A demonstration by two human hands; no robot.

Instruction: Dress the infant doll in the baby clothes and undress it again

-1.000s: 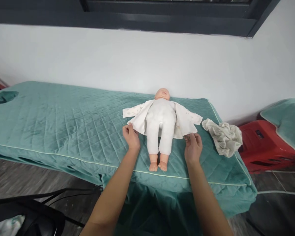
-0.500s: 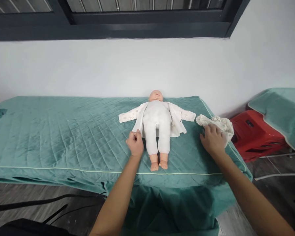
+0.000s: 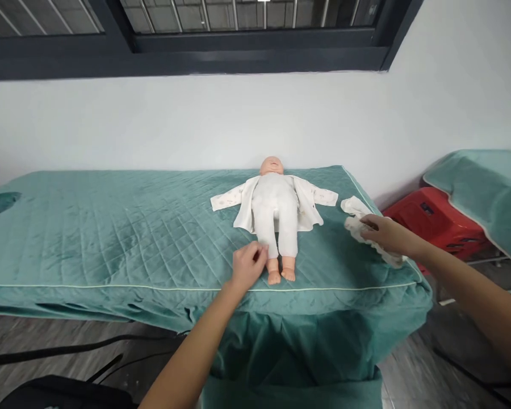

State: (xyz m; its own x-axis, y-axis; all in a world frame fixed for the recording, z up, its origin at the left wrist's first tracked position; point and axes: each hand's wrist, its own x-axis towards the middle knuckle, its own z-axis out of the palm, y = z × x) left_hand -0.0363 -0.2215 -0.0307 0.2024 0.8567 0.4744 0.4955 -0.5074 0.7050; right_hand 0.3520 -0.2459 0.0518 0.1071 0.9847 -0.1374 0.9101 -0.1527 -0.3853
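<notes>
A baby doll (image 3: 276, 213) in a white one-piece lies on its back on a green quilted bed (image 3: 111, 227), its head toward the wall. An open white patterned jacket (image 3: 310, 207) is spread under it. My left hand (image 3: 247, 266) hovers by the doll's left lower leg, fingers loosely curled with nothing in them. My right hand (image 3: 385, 232) is closed round a crumpled pale garment (image 3: 357, 218) at the bed's right edge.
A red plastic stool (image 3: 438, 224) stands on the floor right of the bed. Another green-covered bed (image 3: 485, 193) is at far right. A white wall and dark window frame lie behind. A face hole (image 3: 0, 203) is at the bed's left end.
My right hand left the jacket hem, reached to the crumpled garment and gripped it. My left hand let go of the jacket hem and slid toward the doll's lower leg.
</notes>
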